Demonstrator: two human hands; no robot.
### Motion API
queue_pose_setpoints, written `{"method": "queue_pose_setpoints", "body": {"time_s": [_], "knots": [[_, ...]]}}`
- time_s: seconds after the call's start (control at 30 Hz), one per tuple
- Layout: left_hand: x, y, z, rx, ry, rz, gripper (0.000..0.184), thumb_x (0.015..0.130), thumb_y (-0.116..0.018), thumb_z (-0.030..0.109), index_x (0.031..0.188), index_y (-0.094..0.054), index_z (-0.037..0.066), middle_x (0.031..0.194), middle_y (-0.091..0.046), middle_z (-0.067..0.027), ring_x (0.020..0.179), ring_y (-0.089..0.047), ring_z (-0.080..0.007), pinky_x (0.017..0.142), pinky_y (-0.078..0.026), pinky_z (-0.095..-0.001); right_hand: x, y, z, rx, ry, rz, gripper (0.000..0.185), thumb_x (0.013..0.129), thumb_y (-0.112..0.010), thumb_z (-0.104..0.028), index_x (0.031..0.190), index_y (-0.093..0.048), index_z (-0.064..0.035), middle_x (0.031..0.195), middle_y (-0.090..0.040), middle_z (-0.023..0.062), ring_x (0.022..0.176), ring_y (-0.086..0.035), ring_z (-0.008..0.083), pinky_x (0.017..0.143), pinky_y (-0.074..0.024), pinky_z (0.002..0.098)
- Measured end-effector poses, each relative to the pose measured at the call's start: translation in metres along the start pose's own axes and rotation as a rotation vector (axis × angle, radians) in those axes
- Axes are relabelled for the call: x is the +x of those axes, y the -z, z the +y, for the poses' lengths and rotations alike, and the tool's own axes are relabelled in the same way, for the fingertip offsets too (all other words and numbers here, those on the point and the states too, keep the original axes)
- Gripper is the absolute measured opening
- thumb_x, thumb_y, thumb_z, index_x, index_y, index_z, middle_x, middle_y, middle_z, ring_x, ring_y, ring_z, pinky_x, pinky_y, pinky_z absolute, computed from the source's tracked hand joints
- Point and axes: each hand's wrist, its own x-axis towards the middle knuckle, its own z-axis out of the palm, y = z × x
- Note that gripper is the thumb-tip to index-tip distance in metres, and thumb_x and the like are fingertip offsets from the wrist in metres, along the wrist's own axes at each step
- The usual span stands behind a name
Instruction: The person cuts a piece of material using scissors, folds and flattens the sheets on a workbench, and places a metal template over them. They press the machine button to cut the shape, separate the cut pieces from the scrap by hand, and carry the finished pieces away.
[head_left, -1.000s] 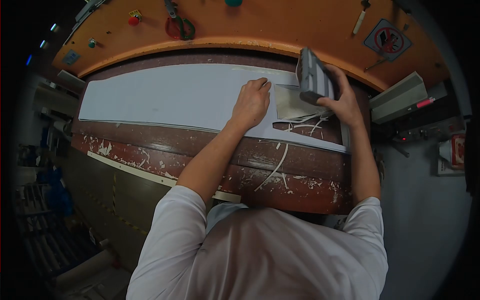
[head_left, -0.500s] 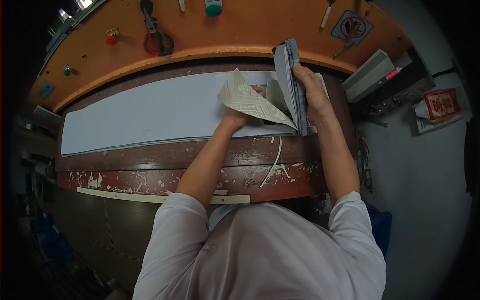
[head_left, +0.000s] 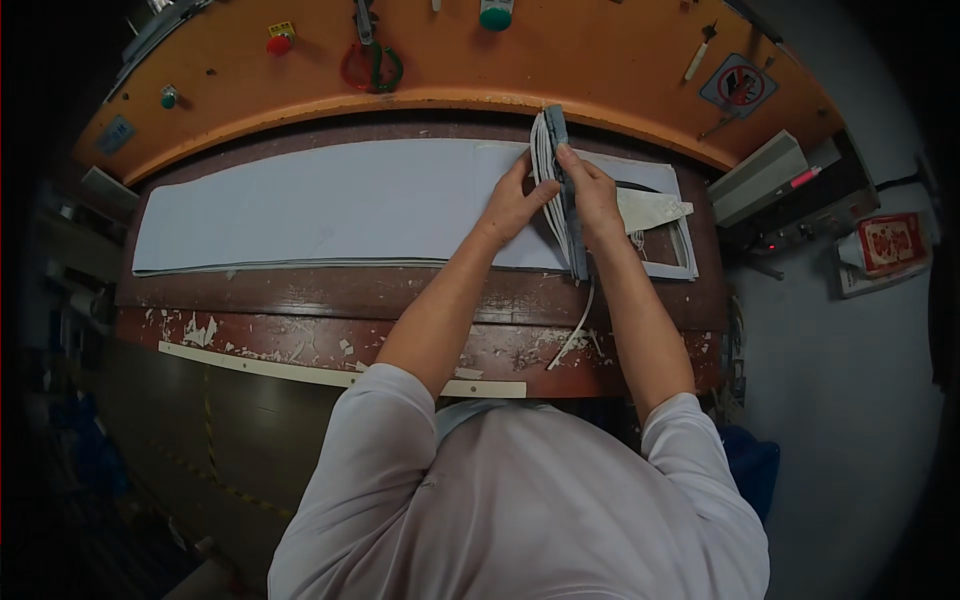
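Note:
A bundle of thin white sheets with a grey-blue block along its right side (head_left: 566, 205) stands on edge between my hands. My left hand (head_left: 515, 203) is closed on the sheets from the left, its thumb across their face. My right hand (head_left: 592, 195) grips the grey-blue side near its upper part. Beneath lies a long stack of white sheets (head_left: 320, 205) with a cut-out opening at its right end. A pale patterned piece (head_left: 652, 209) lies over that opening, right of my right hand.
White scraps (head_left: 200, 332) litter the front of the brown table (head_left: 300, 297), near a pale strip (head_left: 260, 369). Along the orange panel (head_left: 590, 50) are scissors with red and green handles (head_left: 372, 68), a red button (head_left: 279, 45) and green buttons. A grey metal channel (head_left: 757, 180) is at the right.
The patterned piece has left my left hand and now lies at the right. My left hand has moved right onto the bundle, which has shifted left over the white stack. The view has also shifted.

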Motion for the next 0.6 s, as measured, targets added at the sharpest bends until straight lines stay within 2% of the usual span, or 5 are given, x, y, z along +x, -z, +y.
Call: {"method": "queue_pose_setpoints", "body": {"time_s": [0.1, 0.2, 0.3, 0.43, 0.6], "knots": [[-0.001, 0.002, 0.005, 0.102, -0.048, -0.034, 0.073, 0.087, -0.077, 0.047, 0.134, -0.053, -0.003, 0.121, -0.064, -0.0114, 0.109, -0.062, -0.0204, 0.098, -0.048, -0.0344, -0.002, -0.004, -0.001, 0.078, -0.014, -0.031, 0.064, 0.093, -0.066, -0.055, 0.102, -0.073, 0.0077, 0.089, -0.068, 0.0088, 0.084, -0.059, 0.0144, 0.079, -0.0480, 0.0289], [-0.004, 0.000, 0.017, 0.007, 0.080, -0.035, 0.060, 0.088, -0.077, 0.037, 0.129, -0.056, -0.002, 0.115, -0.066, -0.0092, 0.105, -0.063, -0.0185, 0.094, -0.050, -0.0328, -0.008, -0.008, -0.002, 0.086, -0.029, -0.010, 0.063, 0.095, -0.063, -0.055, 0.104, -0.072, 0.0066, 0.094, -0.069, 0.0107, 0.088, -0.061, 0.0153, 0.080, -0.0488, 0.0285], [-0.005, 0.004, 0.021, -0.061, 0.182, -0.042, 0.054, 0.087, -0.075, 0.028, 0.128, -0.057, -0.002, 0.112, -0.066, -0.0079, 0.100, -0.064, -0.0171, 0.092, -0.050, -0.0316, 0.001, 0.006, 0.005, 0.196, -0.137, -0.150, 0.063, 0.096, -0.062, -0.056, 0.107, -0.071, 0.0051, 0.099, -0.069, 0.0122, 0.091, -0.063, 0.0163, 0.081, -0.0498, 0.0291], [-0.006, 0.004, 0.027, -0.136, 0.225, -0.031, 0.047, 0.086, -0.070, 0.019, 0.126, -0.057, -0.003, 0.111, -0.065, -0.0096, 0.102, -0.063, -0.0189, 0.092, -0.051, -0.0327, 0.005, 0.014, 0.010, 0.295, -0.159, -0.134, 0.064, 0.097, -0.058, -0.059, 0.107, -0.070, 0.0039, 0.098, -0.068, 0.0099, 0.084, -0.061, 0.0162, 0.079, -0.0502, 0.0307], [-0.001, 0.013, 0.009, -0.274, 0.325, 0.053, 0.050, 0.085, -0.062, 0.009, 0.131, -0.051, -0.006, 0.116, -0.062, -0.0134, 0.109, -0.062, -0.0228, 0.095, -0.052, -0.0368, 0.002, 0.019, 0.011, 0.179, -0.130, -0.099, 0.070, 0.097, -0.049, -0.068, 0.109, -0.069, -0.0019, 0.089, -0.066, 0.0059, 0.077, -0.059, 0.0132, 0.068, -0.0486, 0.0288]]}}
